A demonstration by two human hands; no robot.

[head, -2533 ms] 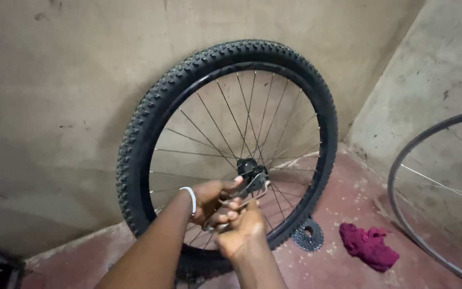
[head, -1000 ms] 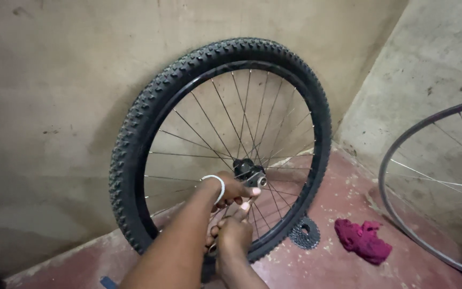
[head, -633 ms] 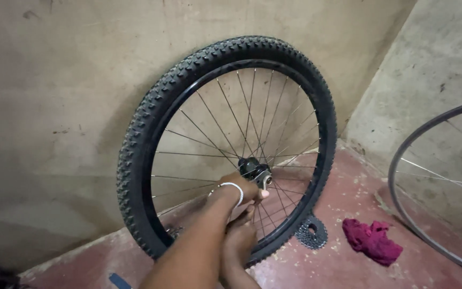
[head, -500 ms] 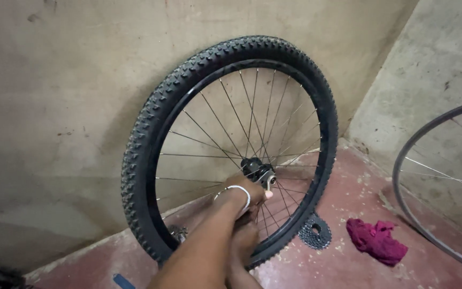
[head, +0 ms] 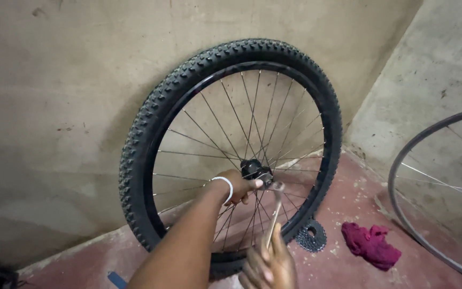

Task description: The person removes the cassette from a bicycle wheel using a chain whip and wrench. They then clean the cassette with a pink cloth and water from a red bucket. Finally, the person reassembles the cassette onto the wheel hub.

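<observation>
Against the concrete wall [head: 70, 107], left hand [head: 240, 185] grips the bicycle wheel [head: 231, 150] hub [head: 256, 170]; right hand [head: 270, 265] clenches a wrench [head: 274, 214], raised just below.

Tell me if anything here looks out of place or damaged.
The gear cluster lies loose on the floor beside the wheel rather than on its hub. A crumpled red rag lies near it. No damage shows.
</observation>
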